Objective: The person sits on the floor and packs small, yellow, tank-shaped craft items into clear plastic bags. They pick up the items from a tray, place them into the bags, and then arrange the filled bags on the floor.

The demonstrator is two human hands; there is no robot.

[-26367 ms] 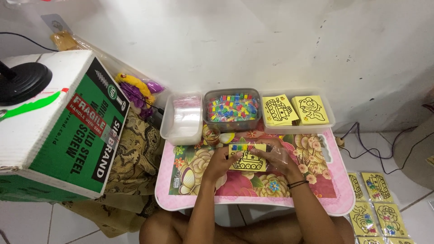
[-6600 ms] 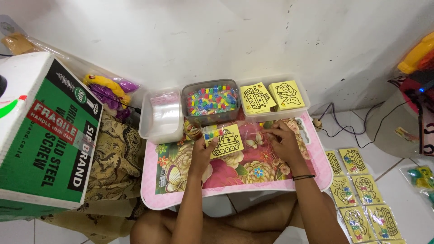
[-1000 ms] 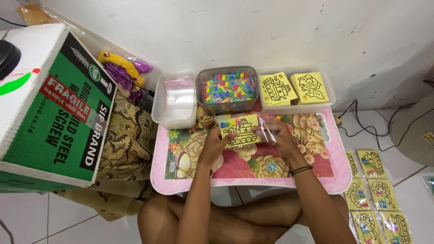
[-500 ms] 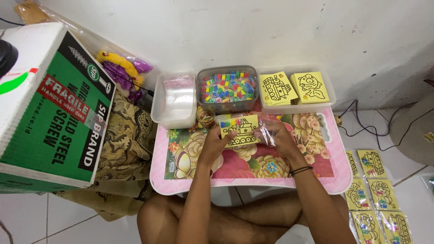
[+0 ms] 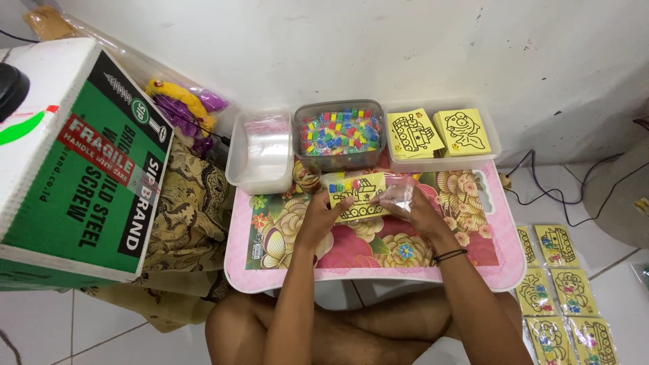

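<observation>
The head view shows one pink flowered worktop (image 5: pixel 503 260) in the middle of the frame. Along its upper edge stand three clear tubs: one at the upper left holding clear plastic bags (image 5: pixel 262 150), one in the upper middle full of small coloured pieces (image 5: pixel 340 132), and one at the upper right (image 5: pixel 488 154) carrying two stacks of yellow picture cards (image 5: pixel 436 132). A single yellow card with a black outline drawing (image 5: pixel 359 196) sits at the centre, lifted just above the worktop. The left hand (image 5: pixel 321 216) pinches its left edge with thumb on top, fingers closed on the card. The right hand (image 5: pixel 412 208) grips a clear plastic sleeve (image 5: pixel 399 192) at the card's right edge, fingers curled around it, so the card lies between the two hands and touches both. At the lower right of the frame six packed yellow cards (image 5: pixel 564 297) lie on the floor in two columns. One big green and white cardboard box (image 5: pixel 81 169) fills the left side, with a patterned cloth (image 5: pixel 189 209) beside it
</observation>
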